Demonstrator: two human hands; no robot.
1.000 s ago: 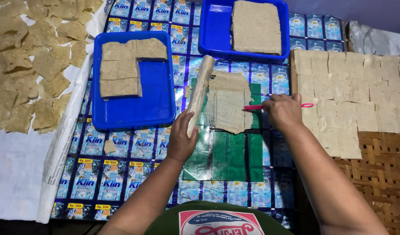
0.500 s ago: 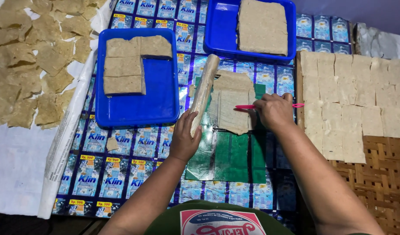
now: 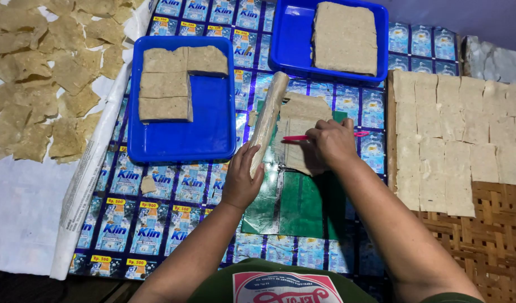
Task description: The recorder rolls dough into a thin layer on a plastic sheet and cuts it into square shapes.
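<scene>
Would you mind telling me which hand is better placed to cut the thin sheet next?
The right hand. It already holds the pink-handled tool over the thin sheet on the green mat. The left hand is occupied gripping the wrapped stick laid alongside the sheet.
</scene>
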